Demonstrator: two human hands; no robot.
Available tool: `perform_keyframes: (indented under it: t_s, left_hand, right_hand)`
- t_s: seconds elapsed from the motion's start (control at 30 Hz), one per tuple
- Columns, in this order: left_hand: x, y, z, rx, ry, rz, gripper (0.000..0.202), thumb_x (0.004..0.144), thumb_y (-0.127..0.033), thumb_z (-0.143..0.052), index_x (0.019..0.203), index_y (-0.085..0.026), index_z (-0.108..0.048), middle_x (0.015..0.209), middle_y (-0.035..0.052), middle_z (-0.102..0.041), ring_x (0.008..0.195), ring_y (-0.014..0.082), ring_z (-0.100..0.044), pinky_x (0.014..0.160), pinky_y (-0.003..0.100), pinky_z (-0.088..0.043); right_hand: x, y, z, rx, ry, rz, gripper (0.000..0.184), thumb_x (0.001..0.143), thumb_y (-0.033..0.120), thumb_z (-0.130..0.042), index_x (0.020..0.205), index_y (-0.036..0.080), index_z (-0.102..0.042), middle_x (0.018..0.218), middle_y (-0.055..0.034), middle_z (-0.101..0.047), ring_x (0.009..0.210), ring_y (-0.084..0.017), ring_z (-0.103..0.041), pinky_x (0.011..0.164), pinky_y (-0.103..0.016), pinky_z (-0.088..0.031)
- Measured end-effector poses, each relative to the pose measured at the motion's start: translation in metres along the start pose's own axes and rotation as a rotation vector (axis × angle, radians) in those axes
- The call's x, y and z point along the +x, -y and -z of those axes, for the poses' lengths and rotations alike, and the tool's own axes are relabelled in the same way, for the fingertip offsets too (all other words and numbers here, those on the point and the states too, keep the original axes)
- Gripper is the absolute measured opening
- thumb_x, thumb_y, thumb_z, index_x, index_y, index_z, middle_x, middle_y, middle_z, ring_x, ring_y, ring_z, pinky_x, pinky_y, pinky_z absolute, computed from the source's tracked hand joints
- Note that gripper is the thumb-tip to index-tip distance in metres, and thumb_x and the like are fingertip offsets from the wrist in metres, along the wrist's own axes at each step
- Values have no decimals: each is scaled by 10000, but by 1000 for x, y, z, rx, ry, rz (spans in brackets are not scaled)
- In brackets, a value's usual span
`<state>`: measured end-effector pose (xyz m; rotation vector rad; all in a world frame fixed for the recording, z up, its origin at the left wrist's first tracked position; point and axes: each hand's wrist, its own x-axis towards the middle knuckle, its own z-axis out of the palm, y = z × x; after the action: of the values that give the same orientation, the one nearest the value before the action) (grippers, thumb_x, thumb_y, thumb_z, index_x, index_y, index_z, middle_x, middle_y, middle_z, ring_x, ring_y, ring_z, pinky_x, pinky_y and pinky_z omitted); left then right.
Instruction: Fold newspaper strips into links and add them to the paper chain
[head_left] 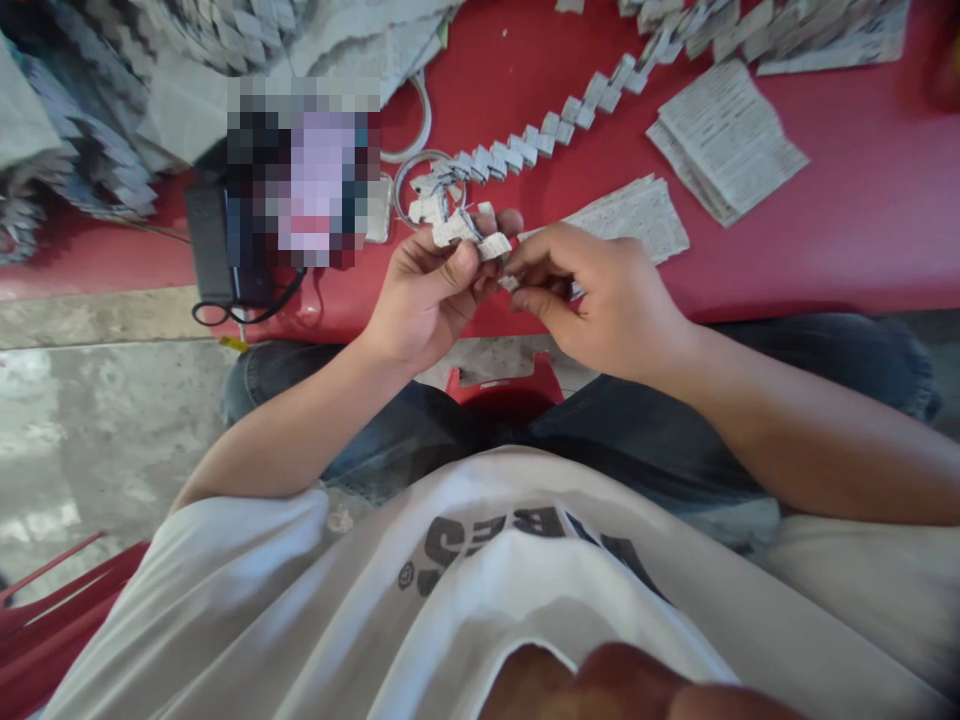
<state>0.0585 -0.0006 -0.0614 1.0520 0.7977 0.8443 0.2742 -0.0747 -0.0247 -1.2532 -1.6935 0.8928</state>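
My left hand (pixel 427 290) is closed around the near end of a chain of folded newspaper links (pixel 525 150), thumb pressing on the last links. That chain runs up and to the right across the red table (pixel 825 250). My right hand (pixel 600 300) is pinched on a small folded paper piece (pixel 496 246) at the chain's end, its fingertips touching those of my left hand. Both hands hover just over the table's front edge, above my lap.
Stacks of cut newspaper slips (pixel 724 135) (pixel 637 215) lie on the table right of the hands. Woven newspaper work (pixel 90 110) fills the far left. A dark device with black cables (pixel 225 260) and a metal ring (pixel 416 180) sit to the left. Tiled floor (pixel 90 420) shows below.
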Motion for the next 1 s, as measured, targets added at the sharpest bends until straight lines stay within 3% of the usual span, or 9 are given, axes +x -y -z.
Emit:
perform_keyframes:
  t_s: [0.13, 0.23, 0.3, 0.43, 0.57, 0.7, 0.83, 0.9, 1.0]
  left_hand:
    - [0, 2, -2, 15, -36, -40, 443, 870, -647, -947, 1060, -273, -806, 1171, 18, -843, 1003, 150, -832, 803, 275, -689]
    - [3, 6, -2, 83, -63, -181, 489, 799, -684, -979, 1033, -284, -823, 1176, 24, -845, 928, 141, -819, 741, 274, -673]
    - [4, 8, -3, 138, -72, -277, 459, 796, -677, -980, 1012, -298, -838, 1143, 11, -838, 958, 153, -827, 800, 303, -696]
    - [6, 12, -5, 222, -60, -480, 283, 869, -562, -966, 1022, -339, -885, 1060, -19, -824, 1068, 182, -844, 981, 377, -704]
    - [5, 16, -4, 322, -73, -679, 233, 914, -435, -961, 1137, -387, -912, 1120, -19, -859, 1065, 181, -848, 946, 353, -704]
    - [5, 21, -5, 419, -95, -698, 181, 975, -432, -901, 1156, -424, -891, 1166, -26, -862, 1087, 196, -842, 974, 417, -719]
    - [6, 23, -7, 505, -112, -921, 196, 1013, -366, -865, 1204, -408, -880, 1150, -28, -878, 1025, 155, -833, 875, 380, -722]
    - [3, 21, -8, 515, -101, -908, 237, 1004, -318, -871, 1222, -411, -881, 1169, -25, -878, 1046, 162, -834, 890, 379, -719]
    - [-4, 18, -9, 502, -80, -717, 205, 1004, -403, -867, 1205, -439, -879, 1217, -18, -856, 1132, 201, -827, 1031, 444, -704]
  right_hand:
    - [2, 5, 0, 52, 25, -36, 55, 1017, 205, -792, 977, 242, -787, 801, 20, -741, 685, -145, -622, 678, -319, -485]
    - [5, 16, 4, 149, 1, -168, 204, 1022, 258, -828, 839, 240, -740, 696, 27, -635, 619, -131, -512, 587, -310, -404]
    - [8, 23, 7, 251, 0, -258, 279, 1021, 296, -856, 788, 233, -716, 656, 31, -599, 585, -121, -472, 546, -304, -361]
    - [10, 28, 10, 468, -3, -454, 311, 1032, 284, -836, 752, 226, -715, 588, 31, -627, 486, -105, -468, 460, -291, -310]
    - [9, 27, 7, 590, -24, -577, 351, 1004, 310, -860, 700, 232, -702, 573, 13, -671, 418, -107, -502, 383, -286, -285]
    - [9, 29, 2, 654, -28, -631, 334, 986, 273, -856, 690, 232, -705, 568, 10, -696, 398, -105, -504, 368, -264, -309]
    - [10, 31, -3, 742, -57, -707, 331, 971, 175, -779, 663, 228, -673, 545, 15, -691, 385, -94, -500, 379, -228, -331]
    - [10, 31, -4, 751, -76, -724, 327, 966, 180, -766, 660, 230, -665, 527, 25, -665, 389, -97, -511, 377, -222, -331]
    - [9, 28, -5, 715, -92, -728, 310, 954, 236, -819, 680, 239, -674, 523, 34, -623, 415, -110, -532, 374, -234, -341]
